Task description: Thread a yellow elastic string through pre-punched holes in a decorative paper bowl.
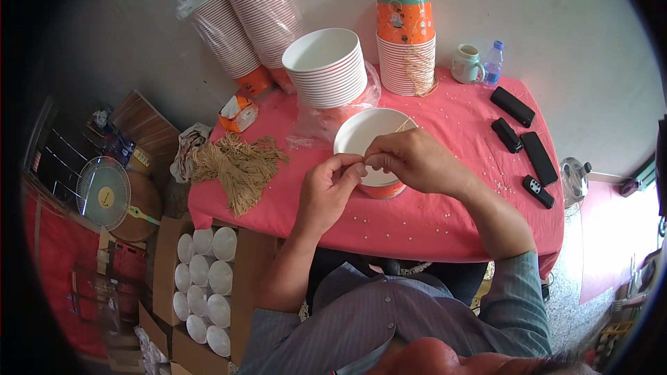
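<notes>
Pinched together at the fingertips, the left hand (332, 184) and the right hand (415, 160) met above the near part of the open paper bucket (352, 132); what was clamped between them was too small to make out. A thin tan cord (403, 125) showed inside that bucket, close by the right hand. The bucket, white within and orange outside, stood upright on the pink tablecloth (333, 219), directly beneath both hands.

Just behind the bucket and to its left rose a nested bucket stack (326, 73) with crumpled plastic wrap (313, 125) around its base. Farther behind it on that side leaned two bagged bucket stacks (246, 28). Behind the bucket and slightly right stood a taller stack (404, 62) topped by an orange-and-green bucket (404, 17), with loose tan strands down its side.

Left of the bucket lay a spread bundle of tan cords (240, 167), and beyond that bundle an orange packet (237, 114). To the bucket's right, toward the wall, were a pale green mug (465, 66) and a blue-capped bottle (493, 64); nearer on that side lay several black objects (539, 158). Well below and left of the bucket, a cardboard carton (243, 271) held rows of whitish cups (199, 271).
</notes>
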`<action>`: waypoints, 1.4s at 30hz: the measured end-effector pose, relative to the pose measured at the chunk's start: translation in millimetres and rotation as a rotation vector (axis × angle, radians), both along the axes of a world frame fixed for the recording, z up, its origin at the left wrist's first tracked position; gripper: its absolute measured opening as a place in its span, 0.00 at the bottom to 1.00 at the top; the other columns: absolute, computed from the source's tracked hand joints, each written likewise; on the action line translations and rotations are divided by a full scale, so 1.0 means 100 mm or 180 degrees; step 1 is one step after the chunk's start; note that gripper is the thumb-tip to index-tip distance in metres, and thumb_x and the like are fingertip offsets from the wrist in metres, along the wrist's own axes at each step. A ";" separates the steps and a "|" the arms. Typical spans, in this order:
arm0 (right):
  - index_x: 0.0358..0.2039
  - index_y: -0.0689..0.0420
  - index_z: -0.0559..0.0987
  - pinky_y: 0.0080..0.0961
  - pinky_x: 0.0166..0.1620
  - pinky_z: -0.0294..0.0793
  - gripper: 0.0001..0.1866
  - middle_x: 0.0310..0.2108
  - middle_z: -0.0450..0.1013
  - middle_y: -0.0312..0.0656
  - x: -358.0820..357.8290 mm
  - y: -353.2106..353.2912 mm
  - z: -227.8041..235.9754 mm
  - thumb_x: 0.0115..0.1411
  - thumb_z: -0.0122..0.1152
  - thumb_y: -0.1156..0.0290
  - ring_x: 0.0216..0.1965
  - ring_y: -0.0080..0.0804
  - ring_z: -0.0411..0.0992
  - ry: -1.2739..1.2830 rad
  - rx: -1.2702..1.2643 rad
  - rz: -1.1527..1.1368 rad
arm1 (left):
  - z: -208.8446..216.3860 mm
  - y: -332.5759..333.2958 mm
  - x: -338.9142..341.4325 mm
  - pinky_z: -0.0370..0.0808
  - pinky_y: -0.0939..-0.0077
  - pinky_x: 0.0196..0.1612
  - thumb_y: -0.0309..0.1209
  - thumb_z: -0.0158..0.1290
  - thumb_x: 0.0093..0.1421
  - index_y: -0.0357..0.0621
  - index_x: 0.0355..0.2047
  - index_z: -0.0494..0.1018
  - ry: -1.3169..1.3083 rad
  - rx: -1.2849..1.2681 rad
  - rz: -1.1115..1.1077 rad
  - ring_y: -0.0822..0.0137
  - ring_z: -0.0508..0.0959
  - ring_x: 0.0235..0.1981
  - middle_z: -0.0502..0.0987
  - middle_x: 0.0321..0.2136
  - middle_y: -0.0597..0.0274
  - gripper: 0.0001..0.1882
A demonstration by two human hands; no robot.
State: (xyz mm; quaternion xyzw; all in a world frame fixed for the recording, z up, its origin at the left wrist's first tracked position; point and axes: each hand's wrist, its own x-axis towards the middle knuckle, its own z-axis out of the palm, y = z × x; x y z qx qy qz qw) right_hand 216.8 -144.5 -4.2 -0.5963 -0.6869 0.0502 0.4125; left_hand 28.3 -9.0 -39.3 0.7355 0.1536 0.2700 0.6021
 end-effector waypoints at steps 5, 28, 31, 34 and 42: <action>0.41 0.59 0.89 0.40 0.41 0.82 0.08 0.33 0.85 0.48 -0.01 0.05 -0.08 0.67 0.69 0.69 0.34 0.45 0.84 0.0841 -0.0277 -0.0079 | 0.02 -0.10 0.02 0.77 0.84 0.41 0.26 0.61 0.74 0.31 0.51 0.82 -0.0049 0.0144 0.0033 0.81 0.81 0.36 0.86 0.38 0.65 0.11; 0.41 0.57 0.91 0.38 0.41 0.83 0.09 0.30 0.85 0.48 0.17 0.12 -0.18 0.61 0.71 0.70 0.33 0.42 0.84 0.0561 -0.0180 0.0053 | -0.04 -0.04 0.05 0.74 0.83 0.38 0.35 0.59 0.77 0.34 0.46 0.84 0.0097 0.0278 0.0294 0.80 0.77 0.32 0.83 0.31 0.68 0.14; 0.39 0.57 0.91 0.37 0.40 0.82 0.08 0.29 0.84 0.47 0.17 0.12 -0.17 0.60 0.71 0.71 0.31 0.41 0.84 0.0718 -0.0151 0.0084 | -0.04 -0.04 0.03 0.72 0.84 0.35 0.36 0.59 0.78 0.34 0.46 0.83 0.0142 0.0276 0.0362 0.81 0.76 0.31 0.83 0.31 0.69 0.14; 0.37 0.57 0.90 0.37 0.38 0.82 0.08 0.27 0.83 0.46 0.18 0.12 -0.19 0.58 0.70 0.71 0.29 0.40 0.83 0.0805 -0.0119 0.0102 | -0.03 -0.03 0.03 0.70 0.83 0.33 0.35 0.57 0.78 0.34 0.45 0.83 0.0033 0.0159 0.0332 0.82 0.75 0.30 0.83 0.30 0.69 0.14; 0.36 0.56 0.89 0.40 0.37 0.82 0.07 0.26 0.82 0.48 0.15 0.13 -0.20 0.57 0.69 0.72 0.28 0.46 0.83 0.0594 0.0156 -0.0019 | 0.14 -0.02 0.05 0.70 0.80 0.30 0.30 0.55 0.76 0.31 0.43 0.82 0.0325 0.0999 0.0563 0.81 0.75 0.27 0.81 0.26 0.68 0.12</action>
